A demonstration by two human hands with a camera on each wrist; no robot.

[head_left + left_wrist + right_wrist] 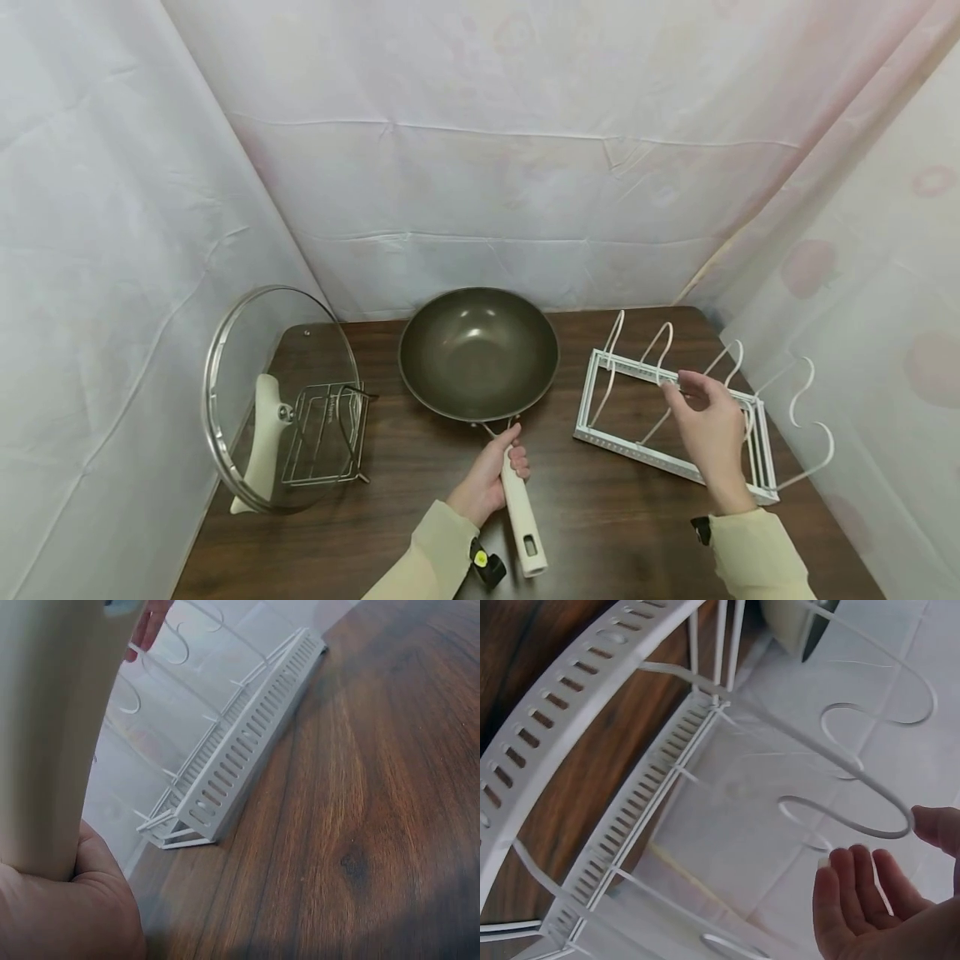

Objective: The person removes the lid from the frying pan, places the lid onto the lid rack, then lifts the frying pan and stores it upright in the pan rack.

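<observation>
Head view: glass lid [255, 392] is propped in a wire stand [326, 433] at left of the surface [600, 517]. Wok [478, 352] at centre; its cream handle [519, 508] is clasped by the left hand [487, 482]. Right hand [708, 429], fingers relaxed, holding nothing, is poised over the white rack [675, 417]. No writing is legible.

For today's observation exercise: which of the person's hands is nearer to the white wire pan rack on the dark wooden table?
Right. The right hand hovers over the white wire pan rack, fingers beside a divider. The left hand grips the grey wok's cream handle, well left of it.
</observation>
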